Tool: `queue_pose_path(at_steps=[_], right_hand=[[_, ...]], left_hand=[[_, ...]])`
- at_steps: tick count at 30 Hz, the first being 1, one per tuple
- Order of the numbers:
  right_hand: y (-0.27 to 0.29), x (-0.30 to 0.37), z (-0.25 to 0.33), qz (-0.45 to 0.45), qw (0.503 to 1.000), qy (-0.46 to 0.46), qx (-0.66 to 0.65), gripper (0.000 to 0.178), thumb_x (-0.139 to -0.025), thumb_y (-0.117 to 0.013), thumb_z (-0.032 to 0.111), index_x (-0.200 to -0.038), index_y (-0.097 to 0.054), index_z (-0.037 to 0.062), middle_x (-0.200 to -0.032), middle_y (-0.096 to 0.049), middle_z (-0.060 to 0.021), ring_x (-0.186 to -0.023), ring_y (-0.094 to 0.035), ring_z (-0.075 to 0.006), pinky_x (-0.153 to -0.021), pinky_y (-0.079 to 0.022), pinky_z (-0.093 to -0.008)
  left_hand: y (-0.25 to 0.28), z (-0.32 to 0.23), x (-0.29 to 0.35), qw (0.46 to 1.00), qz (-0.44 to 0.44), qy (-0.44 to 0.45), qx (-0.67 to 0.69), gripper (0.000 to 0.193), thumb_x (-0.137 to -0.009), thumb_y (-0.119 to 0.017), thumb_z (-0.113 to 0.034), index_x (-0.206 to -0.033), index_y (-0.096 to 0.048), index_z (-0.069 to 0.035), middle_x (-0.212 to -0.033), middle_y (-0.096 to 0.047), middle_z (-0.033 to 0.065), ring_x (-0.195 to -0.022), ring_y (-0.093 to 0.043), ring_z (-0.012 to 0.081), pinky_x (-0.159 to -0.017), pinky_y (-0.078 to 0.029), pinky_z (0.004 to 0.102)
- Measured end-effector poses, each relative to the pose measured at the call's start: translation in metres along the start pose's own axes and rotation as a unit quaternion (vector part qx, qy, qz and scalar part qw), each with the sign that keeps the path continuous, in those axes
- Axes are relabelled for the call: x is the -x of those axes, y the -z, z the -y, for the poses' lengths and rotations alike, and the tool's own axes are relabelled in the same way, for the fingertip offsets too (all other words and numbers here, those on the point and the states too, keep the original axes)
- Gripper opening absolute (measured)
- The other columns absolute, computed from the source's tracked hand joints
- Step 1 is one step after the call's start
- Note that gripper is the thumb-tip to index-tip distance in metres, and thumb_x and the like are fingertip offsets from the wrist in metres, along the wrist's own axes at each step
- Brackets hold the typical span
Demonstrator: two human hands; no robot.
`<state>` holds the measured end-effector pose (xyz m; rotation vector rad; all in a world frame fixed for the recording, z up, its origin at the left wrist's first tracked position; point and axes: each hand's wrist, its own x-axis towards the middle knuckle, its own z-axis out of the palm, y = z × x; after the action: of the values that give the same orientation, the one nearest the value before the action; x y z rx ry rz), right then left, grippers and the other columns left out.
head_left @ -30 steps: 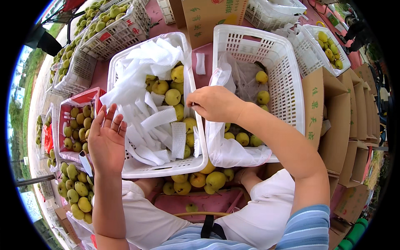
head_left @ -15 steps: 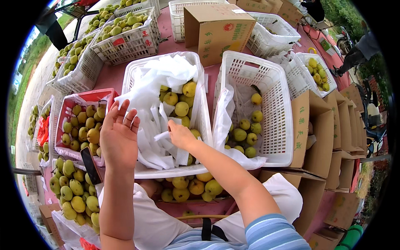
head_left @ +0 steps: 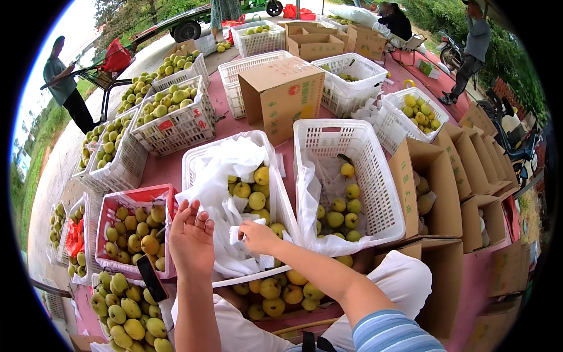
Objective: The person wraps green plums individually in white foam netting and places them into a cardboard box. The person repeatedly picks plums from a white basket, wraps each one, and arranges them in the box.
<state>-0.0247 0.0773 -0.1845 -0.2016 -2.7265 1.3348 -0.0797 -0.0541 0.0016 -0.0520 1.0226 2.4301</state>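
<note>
My left hand (head_left: 192,243) is raised over the left edge of a white plastic crate (head_left: 246,279), palm up, its loosely curled fingers apart and empty. Pinched in my right hand (head_left: 259,237) is a white foam net sleeve (head_left: 236,234), held just above the crate's near part. White foam nets (head_left: 220,167) fill the crate's left side, and yellow-green pears (head_left: 257,201) lie along its right. Beside it, a second white crate (head_left: 375,182) has a plastic liner and several pears (head_left: 336,219) at the bottom.
At left stand a red crate of pears (head_left: 130,230), a dark phone (head_left: 151,278) leaning at its corner, and a pear pile (head_left: 132,314). More pears (head_left: 275,296) sit below the middle crate. Open cardboard boxes (head_left: 431,176) line the right; a carton (head_left: 281,97) stands ahead. People stand farther off.
The view has tilted up, showing more of the background. My right hand has come closer to my left with the foam net sleeve, which now sticks out clear of the pile.
</note>
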Motion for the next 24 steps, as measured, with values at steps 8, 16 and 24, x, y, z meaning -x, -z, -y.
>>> queue_pose_path(at_steps=[8,16,24], right_hand=[[0.152,0.115,0.083,-0.067,0.975,-0.115,-0.18,0.044,-0.089,-0.063,0.045,-0.082,-0.057,0.0015,-0.074,-0.053,-0.0042,-0.067,-0.05,-0.0113,-0.061,-0.042,-0.0268],[0.146,0.157,0.093,-0.152,0.927,-0.125,-0.319,0.04,-0.085,-0.07,0.039,-0.076,-0.053,0.0047,-0.08,-0.045,0.0002,-0.065,-0.041,-0.0057,-0.058,-0.037,-0.022],[0.142,0.16,0.091,-0.161,0.981,0.04,-0.105,0.023,-0.083,-0.069,0.016,-0.089,-0.054,0.0004,-0.118,-0.039,-0.0161,-0.07,-0.061,-0.0245,-0.071,-0.05,-0.0344]], left_hand=[[-0.017,0.056,0.032,0.889,0.253,0.097,-0.37,0.028,-0.089,-0.066,-0.022,-0.111,-0.054,-0.007,-0.1,-0.056,-0.0009,-0.095,-0.052,0.0086,-0.087,-0.041,0.0264],[-0.008,0.083,0.061,0.864,0.363,0.174,-0.303,0.034,-0.088,-0.066,-0.01,-0.117,-0.05,-0.002,-0.108,-0.057,0.0052,-0.102,-0.055,0.0115,-0.088,-0.048,0.0275],[0.007,0.083,0.057,0.869,0.33,0.133,-0.344,0.046,-0.081,-0.051,0.01,-0.123,-0.041,-0.003,-0.113,-0.055,0.0098,-0.103,-0.056,0.015,-0.088,-0.046,0.0282]])
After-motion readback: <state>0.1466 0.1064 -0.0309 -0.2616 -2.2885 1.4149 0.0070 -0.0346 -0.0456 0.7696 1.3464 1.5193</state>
